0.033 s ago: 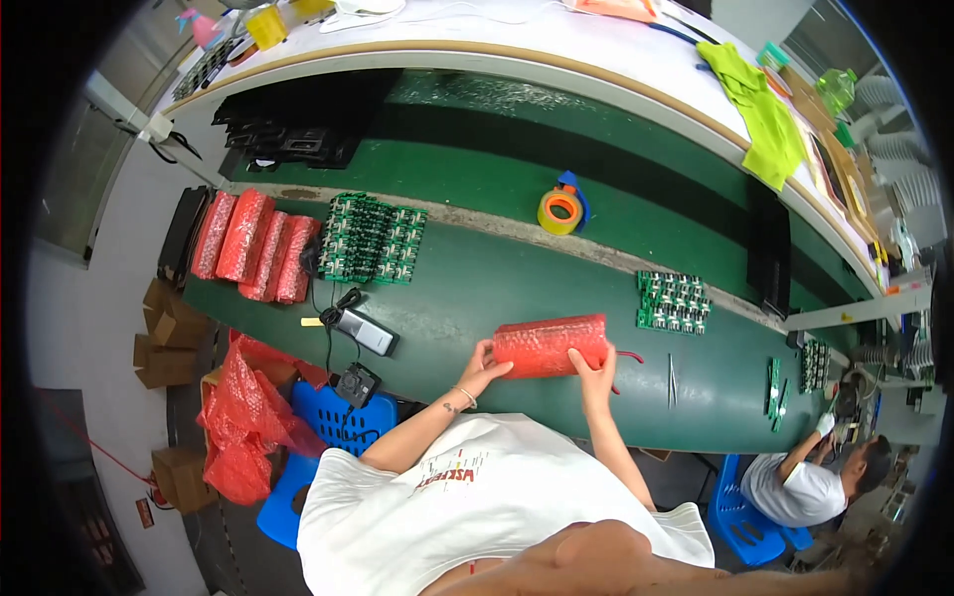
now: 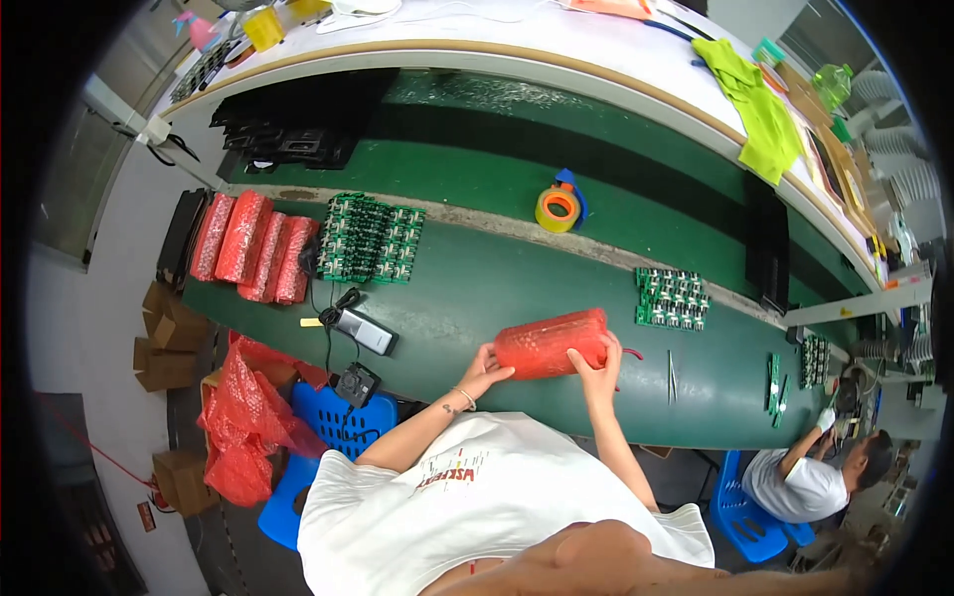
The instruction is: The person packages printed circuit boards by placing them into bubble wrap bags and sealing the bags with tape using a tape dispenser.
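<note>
A red bubble-wrap roll (image 2: 550, 345) is held between my two hands, just above the green bench near its front edge. My left hand (image 2: 483, 372) is closed around its left end, thumb along the underside. On the right end my right hand (image 2: 594, 372) grips with the thumb pressed on the near face. What the wrap contains is hidden. Behind my right hand a thin red piece (image 2: 632, 355) sticks out; its kind is unclear. To the right, a pair of tweezers (image 2: 673, 377) lies on the bench.
Several red bubble-wrapped rolls (image 2: 244, 238) lie at left beside stacked green circuit boards (image 2: 363, 238). More boards (image 2: 674, 298) lie at right. A tape roll (image 2: 557, 211) sits behind. A grey device (image 2: 365, 332) with cables lies left. A co-worker (image 2: 800, 487) sits far right.
The red roll has tilted and turned slightly in my hands, its right end now a little higher. Both hands keep their hold.
</note>
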A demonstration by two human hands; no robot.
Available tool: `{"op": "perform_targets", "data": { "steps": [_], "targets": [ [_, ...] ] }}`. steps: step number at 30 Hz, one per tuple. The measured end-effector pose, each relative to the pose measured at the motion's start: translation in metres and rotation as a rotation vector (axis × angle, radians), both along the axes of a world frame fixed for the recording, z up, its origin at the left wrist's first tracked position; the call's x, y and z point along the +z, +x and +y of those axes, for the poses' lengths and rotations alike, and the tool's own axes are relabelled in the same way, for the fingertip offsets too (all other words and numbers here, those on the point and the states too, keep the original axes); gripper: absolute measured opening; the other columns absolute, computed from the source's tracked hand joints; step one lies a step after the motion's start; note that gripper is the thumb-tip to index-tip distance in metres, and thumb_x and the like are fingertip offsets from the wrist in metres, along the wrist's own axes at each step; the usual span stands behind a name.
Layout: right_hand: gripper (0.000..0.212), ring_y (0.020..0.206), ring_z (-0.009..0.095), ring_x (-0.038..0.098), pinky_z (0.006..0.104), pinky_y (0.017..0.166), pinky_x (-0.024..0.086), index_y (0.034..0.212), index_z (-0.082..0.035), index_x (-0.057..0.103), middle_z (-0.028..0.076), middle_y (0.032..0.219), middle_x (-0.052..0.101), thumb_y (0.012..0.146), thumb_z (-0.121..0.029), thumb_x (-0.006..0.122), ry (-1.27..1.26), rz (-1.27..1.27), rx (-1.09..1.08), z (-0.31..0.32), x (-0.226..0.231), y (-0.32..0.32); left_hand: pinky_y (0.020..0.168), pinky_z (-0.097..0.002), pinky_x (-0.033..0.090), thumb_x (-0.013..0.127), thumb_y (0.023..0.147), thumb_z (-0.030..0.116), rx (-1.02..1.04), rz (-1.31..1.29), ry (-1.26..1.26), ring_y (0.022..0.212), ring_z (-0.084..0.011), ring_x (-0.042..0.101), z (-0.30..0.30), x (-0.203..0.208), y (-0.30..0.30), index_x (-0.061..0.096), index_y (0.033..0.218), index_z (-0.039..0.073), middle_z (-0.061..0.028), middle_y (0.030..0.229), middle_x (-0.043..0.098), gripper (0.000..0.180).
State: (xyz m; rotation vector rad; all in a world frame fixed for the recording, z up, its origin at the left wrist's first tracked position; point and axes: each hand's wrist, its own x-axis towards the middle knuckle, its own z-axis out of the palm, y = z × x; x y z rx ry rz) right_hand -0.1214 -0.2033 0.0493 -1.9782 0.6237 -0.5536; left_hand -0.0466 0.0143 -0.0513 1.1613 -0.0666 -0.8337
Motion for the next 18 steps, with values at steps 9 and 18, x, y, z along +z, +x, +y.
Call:
{"op": "perform_targets", "data": {
  "steps": [9, 18],
  "targets": [
    [0.069, 0.115, 0.033, 0.049, 0.0406, 0.093, 0.045, 0.124, -0.008, 0.048, 0.017, 0.134, 0.042, 0.065, -0.009, 0.082, -0.446, -0.197, 0.452, 0.034, 0.021, -0.030, 0.105, -0.0401, 0.037, 0.083, 0.065, 0.032, -0.628, -0.897, 0.674, 0.125, -0.0334, 0.044, 0.044, 0.041, 0.034, 0.028, 0.144, 0.008, -0.0167, 0.142, 0.040, 0.100],
    [0.082, 0.115, 0.031, 0.052, 0.0388, 0.094, 0.045, 0.132, -0.005, 0.039, 0.014, 0.133, 0.047, 0.063, -0.011, 0.084, 0.231, -0.128, 0.427, 0.048, 0.000, -0.013, 0.100, -0.0328, 0.041, 0.088, 0.053, 0.030, -0.498, -0.805, 0.254, 0.115, -0.0271, 0.053, -0.004, 0.069, 0.045, 0.042, 0.136, 0.008, -0.0129, 0.131, 0.052, 0.098]
  ]
}}
